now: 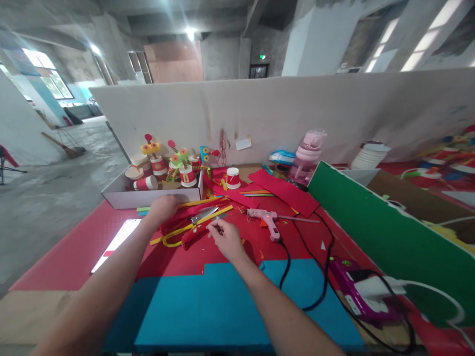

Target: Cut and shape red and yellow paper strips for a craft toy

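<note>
My left hand [162, 209] reaches to the front of a white box [148, 198], at the end of the yellow paper strips [202, 201]. Its fingers are hidden behind its back, so a hold on a strip cannot be confirmed. My right hand [225, 238] is closed, thumb and fingertips together; anything between them is too small to make out. Beside it lie scissors with yellow handles [173, 240] and red paper scraps [195, 236]. To its right, a pink glue gun [272, 225] rests on its side with a glue stick in its back.
Paper-cup figures [187, 175] fill the white box. A single red-and-white cup [233, 179] stands behind the strips. A lit phone [117, 244] lies left. At right are a green board [386, 217], a purple power strip [365, 291] and black cables. Blue sheets [208, 311] cover the front.
</note>
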A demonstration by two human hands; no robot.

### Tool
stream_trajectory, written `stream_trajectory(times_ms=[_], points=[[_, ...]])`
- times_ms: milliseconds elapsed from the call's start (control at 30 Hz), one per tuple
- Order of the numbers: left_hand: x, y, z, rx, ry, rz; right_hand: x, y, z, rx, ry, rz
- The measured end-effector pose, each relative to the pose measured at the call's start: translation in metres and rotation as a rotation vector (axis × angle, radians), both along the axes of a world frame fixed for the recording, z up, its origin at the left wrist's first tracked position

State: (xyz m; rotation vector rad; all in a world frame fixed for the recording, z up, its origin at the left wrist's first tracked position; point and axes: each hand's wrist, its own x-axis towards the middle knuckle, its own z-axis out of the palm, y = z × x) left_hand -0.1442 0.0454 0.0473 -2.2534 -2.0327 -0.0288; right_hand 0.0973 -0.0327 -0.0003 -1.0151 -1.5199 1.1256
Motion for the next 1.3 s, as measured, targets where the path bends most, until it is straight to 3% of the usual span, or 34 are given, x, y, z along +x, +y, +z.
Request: stream_trajectory(times_ms=[200, 333, 433, 567, 733, 867, 967, 1067, 1133, 1200, 1233, 1300], points=[[-0.016, -0.007, 0.034, 0.054, -0.260, -0.030, 0.000, 0.000, 0.000, 0.004, 0.026, 0.002], [-0.019, -0.009, 0.044, 0.110, -0.332, -0.022, 0.000, 0.001, 0.000, 0.014, 0.022, 0.006], [-0.018, -0.009, 0.041, 0.148, -0.345, -0.029, 0.001, 0.001, -0.001, 0.012, 0.017, 0.003], [-0.021, -0.008, 0.031, -0.013, -0.310, -0.134, 0.001, 0.002, -0.004, 0.014, 0.005, -0.004], [-0.029, -0.003, 0.008, -0.005, 0.044, 0.073, -0.001, 0.002, -0.003, 0.010, -0.003, 0.011], [-0.026, -0.002, -0.008, -0.039, 0.135, 0.097, 0.000, 0.001, -0.001, 0.005, -0.016, 0.014], [-0.023, -0.008, -0.004, -0.019, 0.156, 0.089, 0.001, 0.000, 0.000, 0.007, -0.035, 0.007], [-0.018, -0.023, 0.016, 0.078, 0.134, 0.084, 0.001, 0.001, 0.000, -0.004, -0.031, 0.002], [-0.007, -0.037, 0.032, 0.264, 0.009, 0.050, 0.002, 0.002, 0.001, -0.010, -0.005, -0.009], [0.012, -0.051, 0.042, 0.460, -0.276, -0.007, 0.004, 0.003, 0.005, -0.001, 0.063, -0.029], [0.024, -0.058, 0.044, 0.484, -0.471, -0.046, 0.005, 0.004, 0.007, 0.005, 0.116, -0.030], [0.054, -0.069, 0.038, 0.289, -0.846, -0.172, 0.008, 0.005, 0.011, -0.014, 0.242, 0.029]])
